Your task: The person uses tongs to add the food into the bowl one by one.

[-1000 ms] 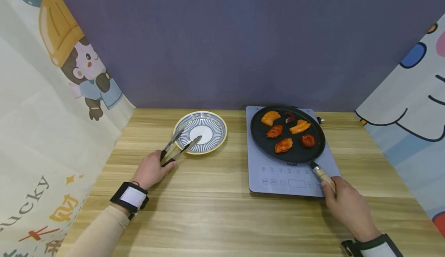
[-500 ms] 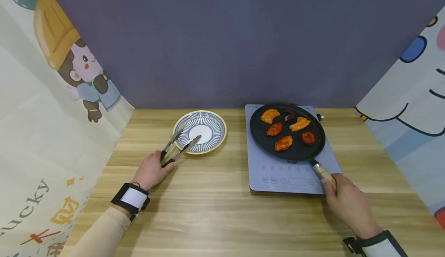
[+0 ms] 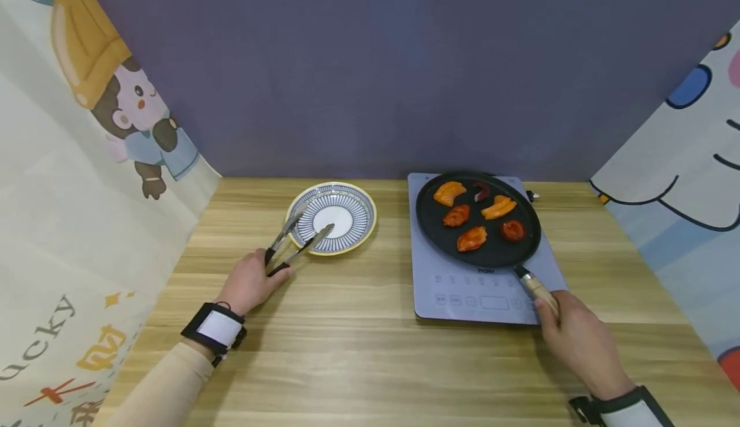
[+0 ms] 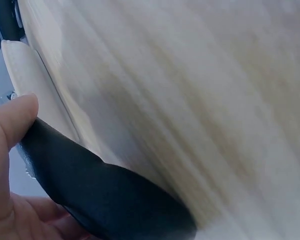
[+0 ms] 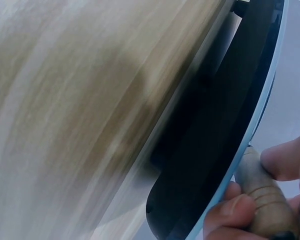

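My left hand (image 3: 250,284) holds a pair of metal tongs (image 3: 312,242) with black grips; their two arms are spread apart, tips over a patterned plate (image 3: 361,225) with a yellow rim. Nothing is between the tips. In the left wrist view thumb and fingers hold the black grip (image 4: 105,185). My right hand (image 3: 584,343) grips the wooden handle (image 3: 539,290) of a round black frying pan (image 3: 439,241). Several pieces of food lie in it, among them a reddish-brown chicken wing (image 3: 471,239) and an orange piece (image 3: 449,193). The right wrist view shows fingers around the handle (image 5: 265,200).
Under the pan is a flat grey induction cooker (image 3: 439,286) with a touch panel at its front. Both stand on a wood-grain table (image 3: 358,350). A dark purple wall (image 3: 370,74) rises behind, with printed sheets at left and right.
The view shifts very slightly. Both hands keep their hold on the tongs and the pan handle, and the food lies as before.
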A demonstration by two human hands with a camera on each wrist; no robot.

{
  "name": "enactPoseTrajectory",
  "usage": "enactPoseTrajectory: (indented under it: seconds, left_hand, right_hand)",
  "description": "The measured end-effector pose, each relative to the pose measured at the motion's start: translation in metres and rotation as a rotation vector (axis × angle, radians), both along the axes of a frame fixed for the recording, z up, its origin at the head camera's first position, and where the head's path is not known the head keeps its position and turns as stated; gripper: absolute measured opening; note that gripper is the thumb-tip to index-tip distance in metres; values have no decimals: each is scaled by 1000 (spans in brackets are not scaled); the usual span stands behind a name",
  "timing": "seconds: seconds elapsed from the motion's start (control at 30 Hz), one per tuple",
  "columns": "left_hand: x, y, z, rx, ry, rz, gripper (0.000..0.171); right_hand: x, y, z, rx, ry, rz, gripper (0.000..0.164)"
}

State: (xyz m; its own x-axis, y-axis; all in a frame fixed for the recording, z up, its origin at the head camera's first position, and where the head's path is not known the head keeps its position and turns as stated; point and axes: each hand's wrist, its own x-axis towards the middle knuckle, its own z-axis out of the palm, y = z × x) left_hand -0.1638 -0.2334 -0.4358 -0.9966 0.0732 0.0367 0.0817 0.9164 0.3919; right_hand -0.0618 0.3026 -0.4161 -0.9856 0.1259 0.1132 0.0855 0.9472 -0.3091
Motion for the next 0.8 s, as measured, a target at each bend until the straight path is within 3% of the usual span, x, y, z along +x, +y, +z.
enactPoseTrajectory:
  seconds: [0.47, 0.8]
  left_hand:
    - [4, -2, 2, -8, 13, 30, 57]
    - [3, -1, 2, 14, 7, 2, 67]
  right_hand:
    - [-4, -1, 2, -7, -16, 23, 26]
    - [-1, 0, 7, 25, -124, 5, 26]
